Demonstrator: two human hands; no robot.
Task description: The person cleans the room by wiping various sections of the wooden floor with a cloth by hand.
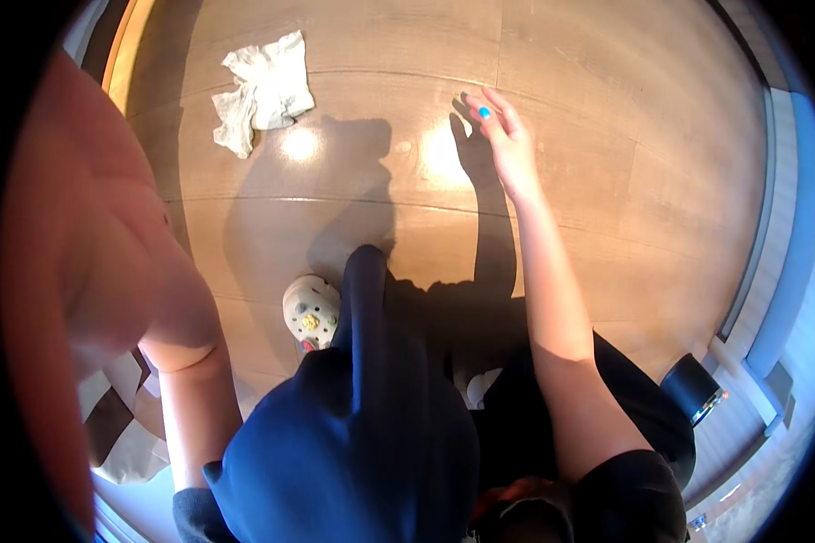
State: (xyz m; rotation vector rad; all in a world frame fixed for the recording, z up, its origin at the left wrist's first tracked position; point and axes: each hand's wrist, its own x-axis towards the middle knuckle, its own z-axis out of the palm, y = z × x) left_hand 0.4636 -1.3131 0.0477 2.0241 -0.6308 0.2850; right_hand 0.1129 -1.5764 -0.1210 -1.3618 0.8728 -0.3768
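My left hand [109, 208] is very large and blurred at the left edge, close to the camera; what its fingers do is hidden. My right hand [503, 131] is held over the wooden floor [589, 172], fingers apart and nothing in them, with a blue nail on the thumb. A crumpled white cloth [276, 81] lies on the floor at the upper left, apart from both hands. Dark fabric [353, 434] covers my front at the bottom centre.
A pale clog [311, 308] with colourful charms shows left of centre. At the lower right stands a black cylindrical object [691, 387] near the pale wall edge. Patterned fabric [127, 425] is at the lower left.
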